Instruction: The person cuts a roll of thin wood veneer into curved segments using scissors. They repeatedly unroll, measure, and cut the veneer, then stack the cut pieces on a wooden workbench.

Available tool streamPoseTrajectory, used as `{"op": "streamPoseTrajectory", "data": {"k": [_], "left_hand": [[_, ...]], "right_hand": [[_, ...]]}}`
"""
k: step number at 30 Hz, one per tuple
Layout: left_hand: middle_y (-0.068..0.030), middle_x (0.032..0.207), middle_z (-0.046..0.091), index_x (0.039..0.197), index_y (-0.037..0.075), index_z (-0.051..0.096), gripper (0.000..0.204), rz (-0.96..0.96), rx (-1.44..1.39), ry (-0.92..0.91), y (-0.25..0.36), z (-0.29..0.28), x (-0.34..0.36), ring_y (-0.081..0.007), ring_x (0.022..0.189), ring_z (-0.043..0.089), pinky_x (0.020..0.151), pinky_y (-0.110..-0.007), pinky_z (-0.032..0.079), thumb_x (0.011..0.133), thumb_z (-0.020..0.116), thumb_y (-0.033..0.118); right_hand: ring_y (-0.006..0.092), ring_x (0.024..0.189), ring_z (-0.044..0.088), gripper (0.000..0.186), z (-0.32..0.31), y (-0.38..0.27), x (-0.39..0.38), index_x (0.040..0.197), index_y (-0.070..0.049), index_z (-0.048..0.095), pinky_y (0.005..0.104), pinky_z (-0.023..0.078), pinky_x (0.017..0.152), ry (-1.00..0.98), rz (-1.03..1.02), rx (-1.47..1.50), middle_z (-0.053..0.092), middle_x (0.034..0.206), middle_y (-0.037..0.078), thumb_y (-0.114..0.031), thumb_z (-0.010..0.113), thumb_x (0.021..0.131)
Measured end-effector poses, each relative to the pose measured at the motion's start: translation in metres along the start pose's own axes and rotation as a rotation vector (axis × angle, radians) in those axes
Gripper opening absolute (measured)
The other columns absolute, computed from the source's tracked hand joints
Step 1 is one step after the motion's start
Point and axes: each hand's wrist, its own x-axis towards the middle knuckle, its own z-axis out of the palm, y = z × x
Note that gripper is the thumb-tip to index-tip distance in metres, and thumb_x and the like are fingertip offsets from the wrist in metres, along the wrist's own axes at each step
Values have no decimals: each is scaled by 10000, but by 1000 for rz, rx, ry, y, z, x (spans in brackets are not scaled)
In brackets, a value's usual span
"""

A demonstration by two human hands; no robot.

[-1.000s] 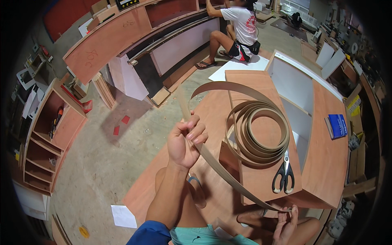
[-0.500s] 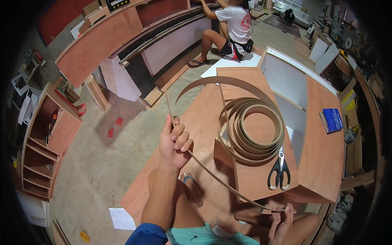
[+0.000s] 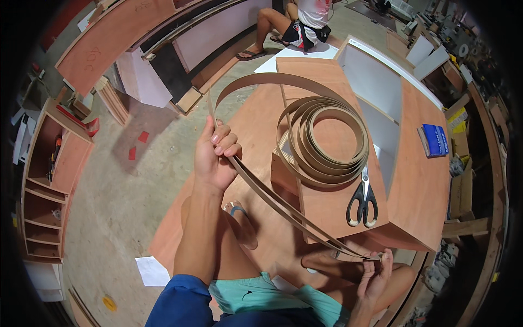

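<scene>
The left hand point(image 3: 215, 158), in the middle of the frame, is raised with its fingers curled shut around a long strip of brown edge banding point(image 3: 272, 199). From that grip the strip runs two ways: one stretch arcs up and over toward the top centre and curves down into the loose coil of edge banding point(image 3: 324, 143) lying on the plywood cabinet point(image 3: 414, 180) at centre right; the other stretch slants down to the lower right of the frame. There the right hand point(image 3: 373, 278) pinches the strip's end between thumb and fingertips, fingers closed on it (two layers of strip seem to meet at this pinch, though it is too thin to be sure).

Black-handled scissors point(image 3: 364, 200) lie closed on the cabinet top, just below the coil and touching nothing else. Further right on the same cabinet sits a blue booklet point(image 3: 436, 139). The cabinet's white-lined open compartment point(image 3: 376, 92) faces upward beside the coil.

At the top of the frame another person point(image 3: 305, 22) sits on the concrete floor point(image 3: 125, 180) next to a white sheet point(image 3: 297, 53). A wooden shelf unit point(image 3: 49, 185) stands at the left edge, and a white paper scrap point(image 3: 152, 271) lies at lower left.
</scene>
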Motion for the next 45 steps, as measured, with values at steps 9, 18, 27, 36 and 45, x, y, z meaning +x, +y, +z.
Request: {"op": "streamPoseTrajectory", "data": {"k": [9,18,27,36,45], "left_hand": [[43,716,490,860,114,532,381,12,47,296,3,-3,4,-106,649,524,654,-294,510,1112,459,391],[33,741,463,901,100,491,350,194,58,262,-4,-5,6,-108,626,460,631,-289,458,1119,446,370],[36,701,419,919,109,471,347,286,100,219,-9,-6,4,-103,570,387,557,-276,383,1124,428,386],[44,691,453,927,124,500,307,245,107,271,-12,7,3,-92,554,431,547,-279,397,1113,473,367],[-35,849,487,965,57,477,96,273,169,199,-20,31,0,-127,679,495,585,-288,436,954,513,146]], "right_hand": [[229,1037,658,361,1,-37,11,1250,-77,561,384,613,867,80,-102,-11,625,1108,92,-248,720,975],[221,1036,667,365,9,-50,17,1239,-91,584,394,601,896,91,-114,-5,640,1105,78,-241,742,946],[212,1012,658,318,2,-32,10,1199,-108,588,378,607,843,49,-11,3,610,1108,48,-237,732,946],[224,929,690,221,-3,-33,14,1144,-115,586,404,646,795,53,-35,65,625,1004,65,-173,696,961],[200,943,671,223,17,-20,18,1123,-132,574,373,629,819,103,-32,111,619,1020,57,-195,715,962]]}}
